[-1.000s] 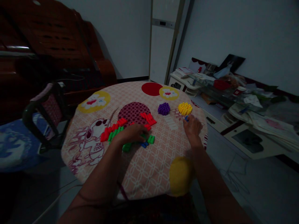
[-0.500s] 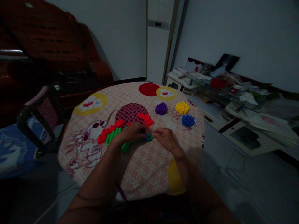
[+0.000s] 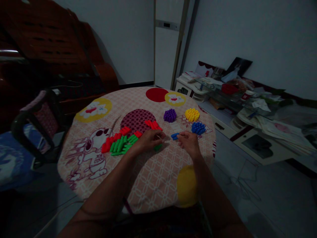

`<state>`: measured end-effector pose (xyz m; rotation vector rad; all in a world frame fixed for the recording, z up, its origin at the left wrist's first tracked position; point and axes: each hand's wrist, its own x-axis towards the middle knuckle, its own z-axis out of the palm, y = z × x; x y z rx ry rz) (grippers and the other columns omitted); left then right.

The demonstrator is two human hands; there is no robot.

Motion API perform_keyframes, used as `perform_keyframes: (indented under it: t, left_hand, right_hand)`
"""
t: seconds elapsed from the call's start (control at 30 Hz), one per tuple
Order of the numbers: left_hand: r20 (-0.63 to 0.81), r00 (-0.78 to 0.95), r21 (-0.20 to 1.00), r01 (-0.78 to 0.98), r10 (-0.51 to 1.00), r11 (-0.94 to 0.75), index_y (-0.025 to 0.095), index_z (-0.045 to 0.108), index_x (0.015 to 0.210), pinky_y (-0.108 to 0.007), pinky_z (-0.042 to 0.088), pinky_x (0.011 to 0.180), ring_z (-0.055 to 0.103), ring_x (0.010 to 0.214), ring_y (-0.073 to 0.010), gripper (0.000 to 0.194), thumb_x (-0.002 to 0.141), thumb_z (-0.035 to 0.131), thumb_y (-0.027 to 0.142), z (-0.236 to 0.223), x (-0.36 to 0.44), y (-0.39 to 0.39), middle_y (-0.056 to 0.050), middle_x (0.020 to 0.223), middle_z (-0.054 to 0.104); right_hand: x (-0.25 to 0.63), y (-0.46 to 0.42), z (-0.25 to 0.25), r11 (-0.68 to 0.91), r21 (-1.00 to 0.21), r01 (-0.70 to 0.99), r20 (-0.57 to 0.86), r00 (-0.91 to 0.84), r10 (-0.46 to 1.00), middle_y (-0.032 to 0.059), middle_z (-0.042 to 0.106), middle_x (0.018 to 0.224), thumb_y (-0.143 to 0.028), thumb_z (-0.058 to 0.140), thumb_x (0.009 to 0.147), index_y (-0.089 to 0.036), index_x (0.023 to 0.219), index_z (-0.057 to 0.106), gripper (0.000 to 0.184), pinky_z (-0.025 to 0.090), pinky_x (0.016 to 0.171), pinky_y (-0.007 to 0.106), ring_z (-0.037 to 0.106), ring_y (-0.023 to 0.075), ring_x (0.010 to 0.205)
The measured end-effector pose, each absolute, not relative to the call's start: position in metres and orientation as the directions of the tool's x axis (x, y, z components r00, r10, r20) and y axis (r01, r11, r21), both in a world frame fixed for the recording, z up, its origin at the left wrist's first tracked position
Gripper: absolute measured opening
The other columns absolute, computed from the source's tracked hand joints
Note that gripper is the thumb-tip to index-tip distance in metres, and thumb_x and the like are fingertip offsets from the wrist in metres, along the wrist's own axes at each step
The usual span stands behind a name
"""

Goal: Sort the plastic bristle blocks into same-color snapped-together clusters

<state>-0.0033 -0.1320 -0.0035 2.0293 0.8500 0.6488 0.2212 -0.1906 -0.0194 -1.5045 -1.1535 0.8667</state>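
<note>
On a round table with a cartoon-print cloth [image 3: 153, 178] lie loose red pegs [image 3: 114, 138] and green pegs [image 3: 122, 146]. My left hand [image 3: 148, 139] rests curled over the pegs in the middle, a thin pale stick between its fingertips. My right hand [image 3: 188, 141] pinches a small blue piece [image 3: 174, 136] just right of the left hand. Behind sit three tight clusters: purple [image 3: 170, 115], yellow [image 3: 192, 114] and blue [image 3: 198, 128]. More red pegs [image 3: 153, 124] lie above my left hand.
A dark chair with a patterned cushion [image 3: 37, 115] stands at the table's left. A wooden sofa fills the back left. To the right, a low white cabinet [image 3: 250, 138] carries papers and clutter. A white fridge [image 3: 167, 43] stands behind.
My right hand came back from the blue cluster to the middle, took a blue piece and now lifts it to the right. The left hand stayed on the pegs. The view shifted slightly.
</note>
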Motion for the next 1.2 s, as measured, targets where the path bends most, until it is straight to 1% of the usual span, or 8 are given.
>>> perform_keyframes:
  t: [0.13,0.27,0.43,0.63,0.83,1.0,1.1,1.2]
  left_hand:
    - [0.13,0.626,0.834,0.351,0.769,-0.427,0.017,0.071,0.096,-0.026,0.051,0.067,0.069,0.077,-0.0184,0.024,0.08,0.064,0.033,-0.003,-0.003,-0.132,-0.005,0.09,0.075]
    - [0.121,0.638,0.844,0.337,0.761,-0.417,0.017,0.071,0.095,-0.026,0.05,0.066,0.067,0.073,-0.0172,0.024,0.081,0.062,0.034,-0.003,-0.002,-0.134,-0.005,0.086,0.074]
    - [0.126,0.617,0.855,0.329,0.777,-0.4,0.017,0.072,0.093,-0.026,0.05,0.066,0.068,0.076,-0.0184,0.024,0.079,0.063,0.034,-0.004,-0.003,-0.133,-0.005,0.086,0.074]
    - [0.203,0.476,0.839,0.366,0.856,-0.402,0.017,0.075,0.09,-0.025,0.048,0.063,0.065,0.073,-0.0175,0.025,0.079,0.063,0.035,-0.002,-0.018,-0.123,-0.005,0.083,0.074]
    - [0.244,0.154,0.897,0.34,0.957,-0.283,0.015,0.073,0.088,-0.025,0.049,0.059,0.064,0.067,-0.0169,0.027,0.076,0.062,0.037,-0.004,-0.043,-0.109,-0.004,0.077,0.072]
    - [0.302,-0.054,0.893,0.365,0.952,-0.263,0.016,0.073,0.089,-0.024,0.052,0.062,0.066,0.07,-0.0168,0.026,0.075,0.062,0.035,-0.004,-0.058,-0.102,-0.004,0.078,0.073]
    - [0.305,-0.077,0.86,0.45,0.949,-0.24,0.017,0.073,0.088,-0.024,0.05,0.062,0.064,0.068,-0.0162,0.024,0.076,0.06,0.033,-0.004,-0.059,-0.101,-0.003,0.076,0.073]
    - [0.318,-0.015,0.8,0.54,0.948,-0.259,0.017,0.073,0.086,-0.026,0.049,0.064,0.063,0.068,-0.0167,0.022,0.077,0.059,0.031,-0.006,-0.052,-0.102,-0.003,0.074,0.072]
  right_hand:
    - [0.264,-0.179,-0.012,-0.08,-0.877,0.474,0.165,0.453,0.876,0.0048,0.072,0.067,-0.041,0.065,0.074,-0.016,0.079,0.073,0.027,0.047,0.05,0.026,0.063,0.0164,0.055]
    - [0.283,-0.16,0.003,-0.239,-0.593,0.769,0.34,0.508,0.791,0.0099,0.076,0.079,-0.036,0.065,0.079,-0.016,0.077,0.076,0.022,0.05,0.067,0.031,0.07,0.0223,0.073]
    - [0.275,-0.135,0.012,-0.407,-0.315,0.858,0.331,0.501,0.8,0.0153,0.077,0.097,-0.033,0.061,0.088,-0.016,0.095,0.078,0.026,0.049,0.076,0.031,0.072,0.0252,0.09]
    - [0.267,-0.122,0.007,-0.46,-0.138,0.877,0.277,0.48,0.832,0.0214,0.074,0.105,-0.032,0.058,0.093,-0.011,0.105,0.076,0.03,0.049,0.081,0.033,0.071,0.029,0.098]
    - [0.269,-0.125,0.001,-0.428,-0.08,0.9,0.283,0.432,0.856,0.0236,0.072,0.107,-0.026,0.049,0.097,-0.009,0.108,0.073,0.032,0.048,0.084,0.036,0.069,0.0312,0.104]
    - [0.252,-0.128,0.008,-0.343,-0.134,0.93,0.323,0.368,0.872,0.0188,0.074,0.103,-0.034,0.051,0.098,-0.014,0.107,0.074,0.031,0.046,0.08,0.033,0.069,0.0275,0.097]
    - [0.232,-0.127,0.009,-0.203,-0.212,0.956,0.305,0.262,0.916,0.014,0.076,0.1,-0.033,0.053,0.098,-0.018,0.101,0.075,0.027,0.044,0.078,0.03,0.069,0.0246,0.094]
    - [0.208,-0.124,0.002,-0.077,-0.27,0.96,0.259,0.149,0.954,0.012,0.077,0.099,-0.029,0.054,0.097,-0.019,0.096,0.076,0.025,0.044,0.078,0.029,0.069,0.023,0.094]
